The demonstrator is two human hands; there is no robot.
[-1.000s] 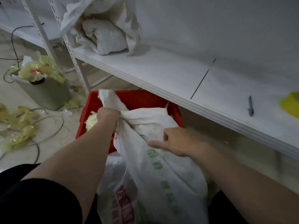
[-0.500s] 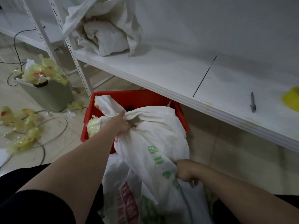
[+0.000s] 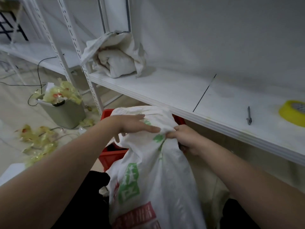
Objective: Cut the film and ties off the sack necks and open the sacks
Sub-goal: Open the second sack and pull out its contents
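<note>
Gripping bunched cloth of white woven plastic sack with green and red print [image 3: 148, 179] in right hand [image 3: 184, 139], fingers curled tight. Resting left hand [image 3: 132, 124] flat on sack top, fingers straight. Leaning against red plastic crate [image 3: 112, 156], below white shelf board [image 3: 165, 90].

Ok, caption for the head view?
Right hand grips the white sack by the neck, left hand flat on it, over a red crate.

Two hands (left hand [image 3: 132, 125], right hand [image 3: 184, 139]), one printed sack [image 3: 153, 179], one crumpled sack bundle [image 3: 118, 63], one crate [image 3: 112, 156], one bin [image 3: 66, 114], one tape roll [image 3: 292, 113], one grey tool [image 3: 248, 115]
</note>
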